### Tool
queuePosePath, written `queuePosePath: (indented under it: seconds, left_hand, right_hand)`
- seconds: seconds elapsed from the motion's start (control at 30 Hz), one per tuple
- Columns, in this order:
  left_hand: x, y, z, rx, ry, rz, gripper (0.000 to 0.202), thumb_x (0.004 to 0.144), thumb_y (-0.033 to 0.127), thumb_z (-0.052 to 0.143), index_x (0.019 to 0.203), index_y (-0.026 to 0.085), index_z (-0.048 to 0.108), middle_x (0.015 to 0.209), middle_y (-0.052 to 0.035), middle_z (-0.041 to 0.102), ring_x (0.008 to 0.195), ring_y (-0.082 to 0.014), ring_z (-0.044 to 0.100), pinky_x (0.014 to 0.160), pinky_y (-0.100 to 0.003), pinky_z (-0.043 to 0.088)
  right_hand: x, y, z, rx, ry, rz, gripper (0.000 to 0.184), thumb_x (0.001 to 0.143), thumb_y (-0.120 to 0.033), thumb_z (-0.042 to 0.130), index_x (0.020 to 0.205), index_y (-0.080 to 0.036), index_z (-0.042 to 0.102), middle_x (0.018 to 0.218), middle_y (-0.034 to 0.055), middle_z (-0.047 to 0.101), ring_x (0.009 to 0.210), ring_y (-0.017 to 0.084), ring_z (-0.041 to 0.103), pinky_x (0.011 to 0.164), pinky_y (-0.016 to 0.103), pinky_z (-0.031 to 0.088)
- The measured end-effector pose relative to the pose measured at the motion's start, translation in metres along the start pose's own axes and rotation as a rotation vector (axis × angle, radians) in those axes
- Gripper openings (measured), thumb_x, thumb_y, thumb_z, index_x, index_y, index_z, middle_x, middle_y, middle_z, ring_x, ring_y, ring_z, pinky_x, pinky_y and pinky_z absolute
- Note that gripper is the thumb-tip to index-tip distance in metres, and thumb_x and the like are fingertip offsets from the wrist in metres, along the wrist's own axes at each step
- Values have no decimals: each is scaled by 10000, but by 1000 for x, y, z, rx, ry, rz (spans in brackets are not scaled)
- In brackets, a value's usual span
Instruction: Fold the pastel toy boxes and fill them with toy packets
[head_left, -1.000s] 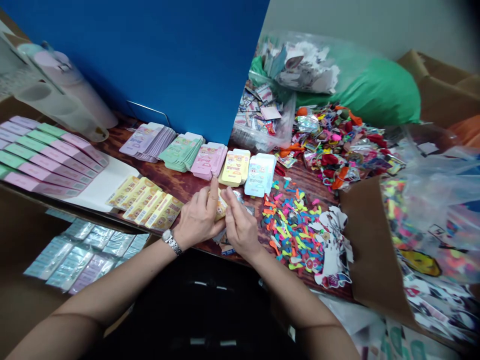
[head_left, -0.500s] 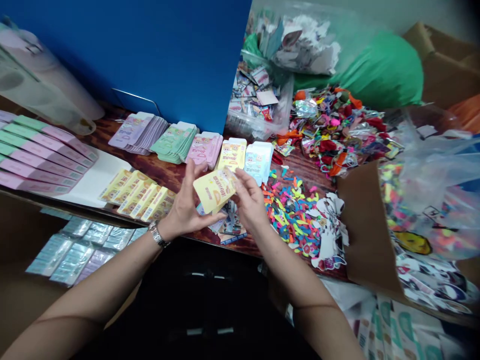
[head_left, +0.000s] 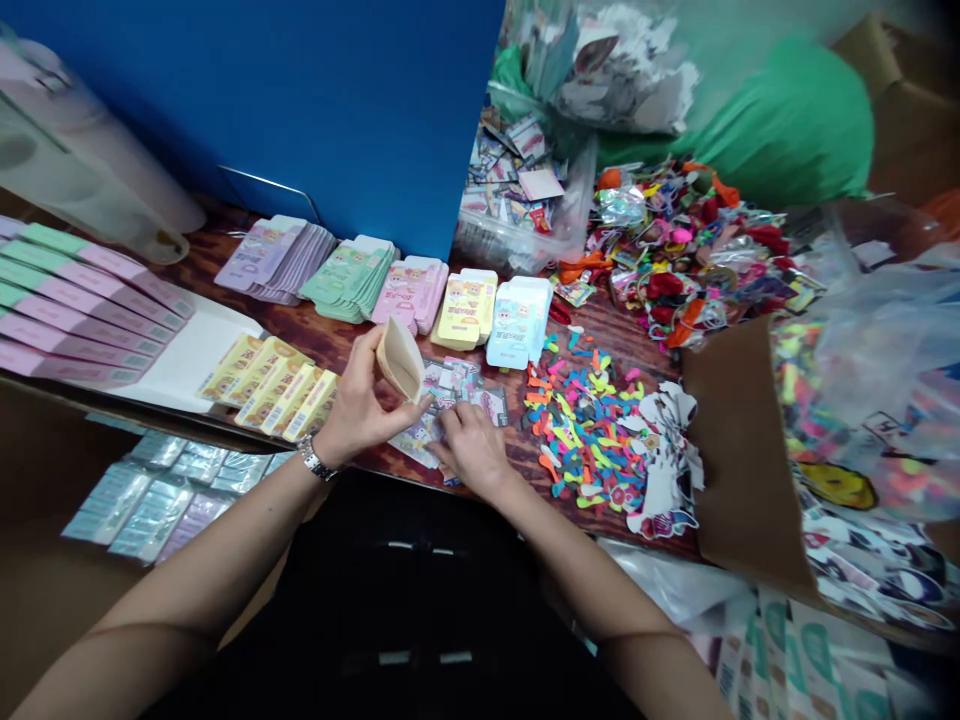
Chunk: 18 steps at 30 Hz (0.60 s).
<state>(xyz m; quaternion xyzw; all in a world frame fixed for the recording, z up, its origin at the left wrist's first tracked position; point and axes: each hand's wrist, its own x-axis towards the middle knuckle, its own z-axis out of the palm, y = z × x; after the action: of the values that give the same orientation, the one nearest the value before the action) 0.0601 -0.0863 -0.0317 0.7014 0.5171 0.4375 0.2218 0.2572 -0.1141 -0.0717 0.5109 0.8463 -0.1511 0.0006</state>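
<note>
My left hand holds a cream-yellow paper packet upright, its mouth spread open and its inside showing. A watch sits on that wrist. My right hand is low on the wooden tabletop, fingertips down on a loose spread of small printed cards. I cannot tell whether those fingers grip a card. Both hands are close together, and the packet is just above the cards.
Stacks of pastel printed packets and yellow ones line the table's back and left. Coloured balloons lie right of my hands. A blue panel, a plastic tub of cards, and a brown cardboard flap stand beyond.
The yellow packet, held up flat between both hands earlier, is now spread open in my left hand alone. My right hand has dropped onto the cards.
</note>
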Motion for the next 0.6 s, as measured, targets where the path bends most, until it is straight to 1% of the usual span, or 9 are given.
queuePosePath:
  seconds: [0.1, 0.17, 0.2, 0.27, 0.33, 0.4, 0.47, 0.53, 0.6]
  left_hand:
    - [-1, -1, 3, 45, -3, 11, 815, 720, 384, 764, 1394, 172, 358, 1317, -143, 514, 1209, -287, 553, 1005, -427, 492]
    - [-3, -3, 4, 62, 4, 0, 802, 718, 378, 767, 1384, 172, 369, 1308, -136, 521, 1206, -284, 555, 1008, -422, 486]
    - [-3, -5, 3, 67, 6, -12, 795, 718, 379, 769, 1377, 172, 375, 1301, -133, 526, 1201, -281, 559, 1004, -417, 486]
    - [-5, -9, 2, 86, 10, -33, 766, 717, 387, 773, 1352, 176, 399, 1275, -125, 543, 1185, -276, 568, 993, -411, 488]
    - [-6, -12, 1, 121, 17, -45, 727, 711, 399, 778, 1311, 181, 431, 1234, -112, 564, 1150, -270, 582, 968, -405, 496]
    - [-6, -15, 0, 173, 37, -44, 690, 701, 412, 786, 1266, 181, 463, 1183, -100, 585, 1099, -263, 597, 937, -399, 504]
    - [-6, -16, 0, 239, 49, -15, 649, 704, 415, 787, 1228, 176, 487, 1134, -93, 602, 1045, -258, 603, 908, -394, 507]
    - [-6, -15, 1, 309, 37, 32, 611, 722, 407, 775, 1212, 168, 500, 1101, -96, 614, 1012, -262, 598, 884, -394, 504]
    - [-6, -14, 3, 371, 7, 80, 588, 748, 408, 754, 1216, 157, 503, 1094, -108, 619, 1006, -274, 587, 870, -399, 496]
  right_hand:
    - [3, 1, 0, 148, -6, 46, 196, 903, -339, 644, 1035, -196, 613, 1034, 87, 653, 1010, 254, 592, 784, 338, 492]
    - [4, 8, -5, 329, 5, 44, 143, 917, -291, 617, 1028, -200, 612, 955, 51, 673, 931, 216, 615, 760, 311, 482]
    - [4, 13, -10, 430, 36, 29, 131, 927, -276, 599, 1034, -202, 613, 922, 36, 675, 893, 198, 621, 750, 300, 479]
    - [2, 26, -22, 592, 157, -6, 131, 948, -267, 564, 1047, -206, 625, 906, 25, 673, 867, 175, 624, 752, 289, 479]
    - [-3, 39, -36, 651, 286, -25, 138, 963, -261, 537, 1027, -208, 647, 935, 34, 667, 885, 169, 622, 769, 292, 480]
    - [-8, 49, -53, 642, 371, -31, 142, 967, -252, 530, 1003, -211, 662, 941, 37, 660, 869, 165, 619, 764, 294, 481]
    - [-12, 54, -70, 633, 473, -26, 135, 965, -233, 534, 999, -217, 664, 921, 32, 649, 841, 159, 617, 747, 292, 485]
    - [-15, 53, -87, 606, 640, -15, 125, 961, -215, 547, 1010, -226, 662, 926, 29, 636, 855, 160, 616, 749, 292, 493]
    - [-12, 49, -98, 523, 797, -46, 130, 955, -194, 562, 1025, -233, 664, 943, 35, 629, 890, 165, 615, 778, 299, 502]
